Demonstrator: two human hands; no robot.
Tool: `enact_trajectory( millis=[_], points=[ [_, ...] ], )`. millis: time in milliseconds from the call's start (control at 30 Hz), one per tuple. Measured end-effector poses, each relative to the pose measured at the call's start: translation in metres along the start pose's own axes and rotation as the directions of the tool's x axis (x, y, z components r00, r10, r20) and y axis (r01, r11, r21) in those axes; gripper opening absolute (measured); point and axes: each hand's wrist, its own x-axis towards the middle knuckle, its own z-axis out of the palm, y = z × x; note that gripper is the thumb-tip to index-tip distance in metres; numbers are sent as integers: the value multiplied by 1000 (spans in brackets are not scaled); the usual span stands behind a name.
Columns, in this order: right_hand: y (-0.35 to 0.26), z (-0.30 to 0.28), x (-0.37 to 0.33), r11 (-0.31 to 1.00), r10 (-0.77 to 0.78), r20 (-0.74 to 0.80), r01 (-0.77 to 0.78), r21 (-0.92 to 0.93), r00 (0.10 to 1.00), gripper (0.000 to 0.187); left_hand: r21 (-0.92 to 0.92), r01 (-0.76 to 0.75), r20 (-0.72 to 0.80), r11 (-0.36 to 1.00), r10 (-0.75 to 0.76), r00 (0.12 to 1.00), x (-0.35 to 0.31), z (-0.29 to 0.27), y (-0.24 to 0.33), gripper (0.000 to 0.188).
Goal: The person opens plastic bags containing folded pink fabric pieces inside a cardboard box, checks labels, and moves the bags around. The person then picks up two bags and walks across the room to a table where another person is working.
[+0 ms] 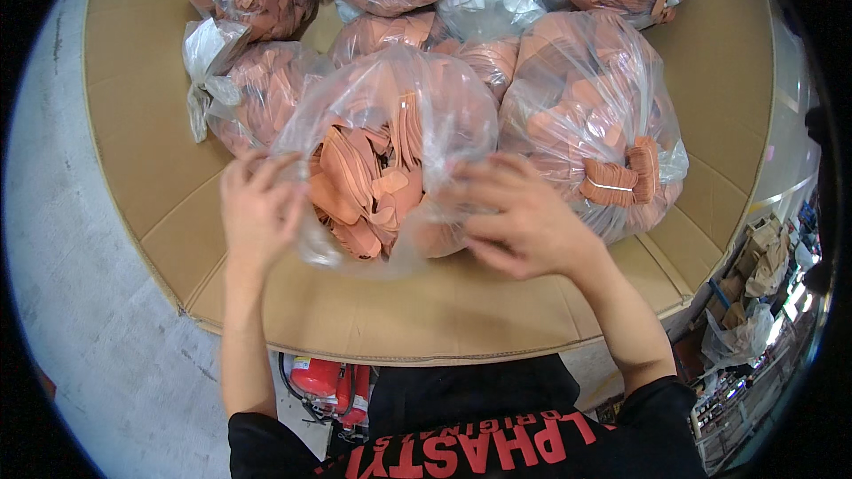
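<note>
Both hands, left hand (257, 208) & right hand (524, 222), fingers pinching clear bag (390, 115) btwn them.

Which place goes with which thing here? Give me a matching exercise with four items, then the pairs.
Things:
1. open clear bag
2. banded bundle of tan pieces
3. red fire extinguisher
4. knotted bag with white tails

Places:
A. on the floor under the table's near edge
B. between the left hand and right hand
C. inside the full bag to the right
D. behind the left hand, on the cardboard sheet

Pairs: 1-B, 2-C, 3-A, 4-D
</note>
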Motion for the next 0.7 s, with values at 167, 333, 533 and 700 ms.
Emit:
enact_trajectory(
  millis=[167,333,533,700],
  points=[
    [-25,54,8,978,-143,-101,125,-165,984,32,-402,104,397,910,71,915,6,65,79,32],
    [-36,91,29,964,-28,-39,38,263,999,42,-673,128,333,728,145,932,-24,88,148,46],
    [-8,94,-12,684,729,268,-659,-312,630,57,-886,-27,131,462,306,943,-7,89,147,41],
    [5,93,-44,780,616,344,-492,-386,708,62,-549,-51,-2,834,60,998,26,109,140,14]
  ],
)
